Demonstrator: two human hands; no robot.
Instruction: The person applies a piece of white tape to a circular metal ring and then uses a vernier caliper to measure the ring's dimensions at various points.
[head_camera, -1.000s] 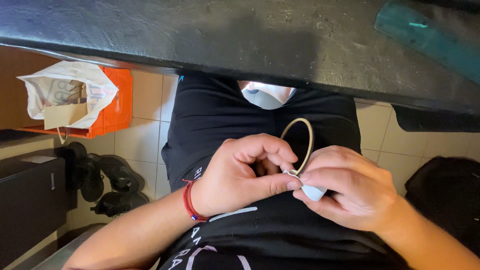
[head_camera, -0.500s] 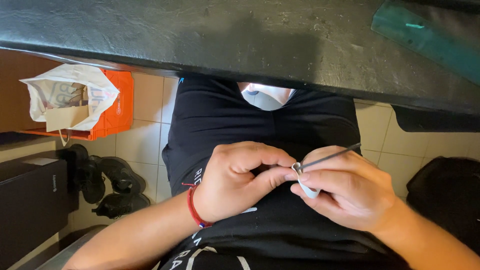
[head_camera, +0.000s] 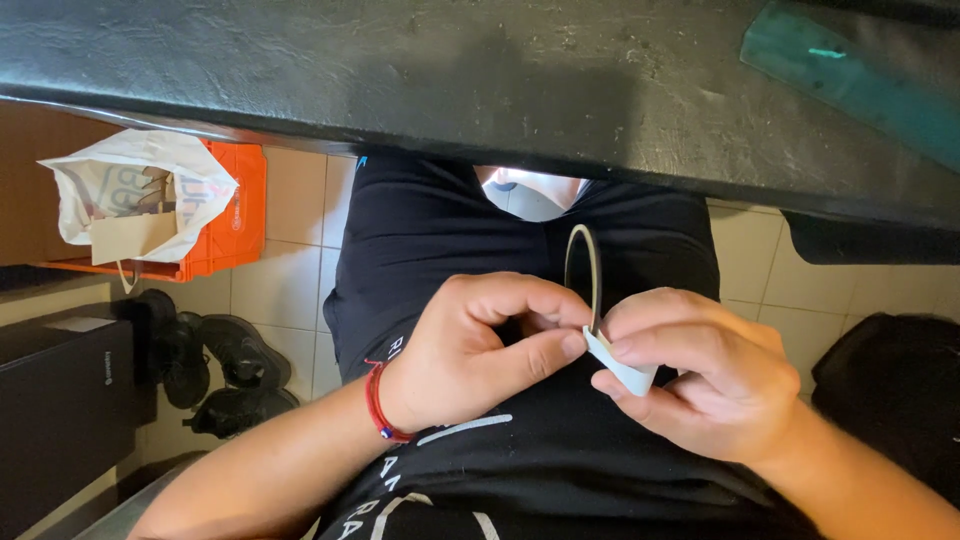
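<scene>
— What are the hands doing right now?

— Both are working low over the lap. The left hand (head_camera: 480, 350), with a red cord bracelet (head_camera: 378, 405) at its wrist, is curling closed, thumb pressing against the edge of a small white piece (head_camera: 622, 368). The right hand (head_camera: 700, 375) is pinching that same white piece between thumb and fingers from the other side.

— And the ring?

— A thin metal ring (head_camera: 583, 275) is rising just above the spot where the two thumbs are meeting, standing nearly edge-on to the camera, its lower end tucked between the fingertips.

— How would you be doing this well?

— I judge it is calling for a steady pinch on the white piece while the left thumb is doing the fine work; keeping the ring upright should be helping, since a twist could let it slip.

— Anything beyond the hands?

— Farther out, the dark tabletop (head_camera: 400, 80) is spanning the view, a green tinted item (head_camera: 850, 70) lying up to the right of the hands. Off to the left, on the floor, an orange crate (head_camera: 235, 215) is holding a white bag (head_camera: 130, 195).
</scene>
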